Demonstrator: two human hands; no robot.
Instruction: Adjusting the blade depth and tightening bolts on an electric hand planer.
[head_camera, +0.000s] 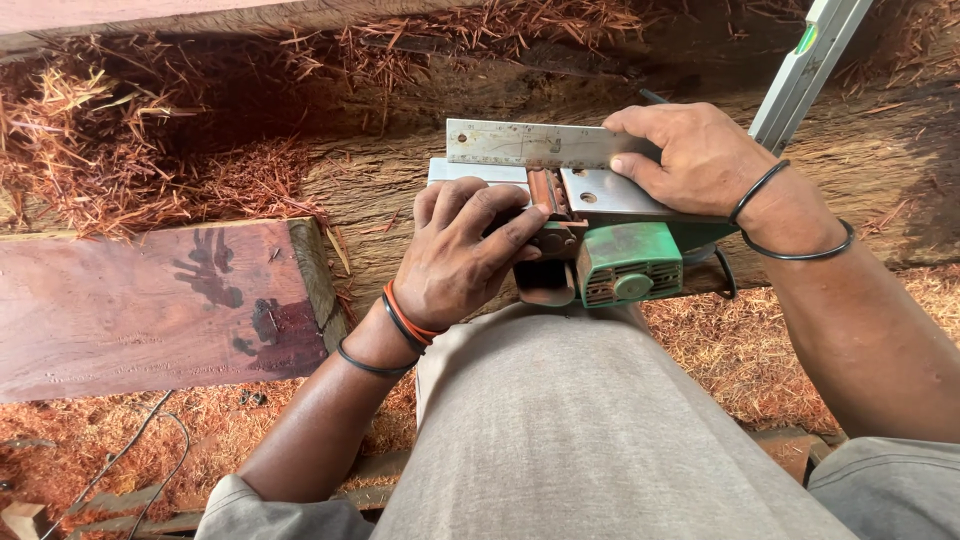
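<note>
Closest to the camera is the person's knee in grey trousers (590, 420), and it's doing real work here — the electric planer (600, 240) lies upside down on it, sole up, so the knee serves as a rest. The green motor housing (630, 262) hangs toward the lap, and the flat metal sole faces up where it can be checked.

The left hand (460, 255) is closed around the planer body next to the rusty cutter drum (545, 195), fingers curled over the edge, apparently to keep the tool from rocking. The right hand (700, 155) presses a steel ruler (525, 143) on edge against the far side of the sole, thumb and fingers pinching it flat — looks like a straightedge held across the plates so any step between them would show.

Just beyond, a big rough timber (400, 170) runs across, with reddish shavings (150, 150) heaped everywhere. A reddish plank (130, 310) lies to the left, and an aluminium spirit level (805, 65) leans in at top right.
</note>
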